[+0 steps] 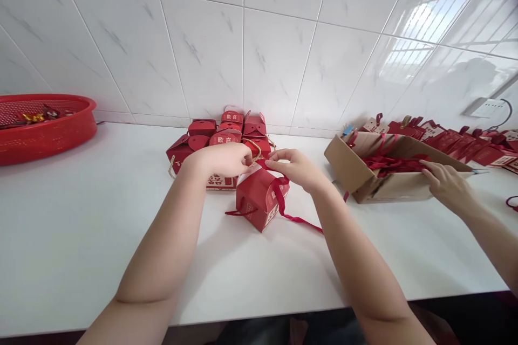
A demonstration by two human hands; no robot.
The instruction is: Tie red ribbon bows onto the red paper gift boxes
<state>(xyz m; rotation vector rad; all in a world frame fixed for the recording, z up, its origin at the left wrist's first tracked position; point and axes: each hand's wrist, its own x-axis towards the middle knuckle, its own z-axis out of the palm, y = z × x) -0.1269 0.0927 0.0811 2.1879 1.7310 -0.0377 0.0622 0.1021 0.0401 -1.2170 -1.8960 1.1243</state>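
Observation:
A small red gift box (pixel 259 197) with white printing stands on the white table in front of me, turned cornerwise. A dark red cord handle hangs on its left side. Over its top, my left hand (pixel 229 160) is closed, its fingertips pinching the red ribbon. My right hand (pixel 297 168) pinches the red ribbon (pixel 297 219) just to the right, and a loose tail trails down the box's right side onto the table. Fingers partly hide the box top. Close behind stand several red gift boxes (pixel 202 128), some with gold rope handles.
At far left sits a red plastic basket (pixel 48 143) with small wrapped items. On the right, another person's hand (pixel 449 186) touches a cardboard box (pixel 392 188) holding red ribbons. Behind that are several more red gift boxes (pixel 461 145) along the tiled wall (pixel 279 48).

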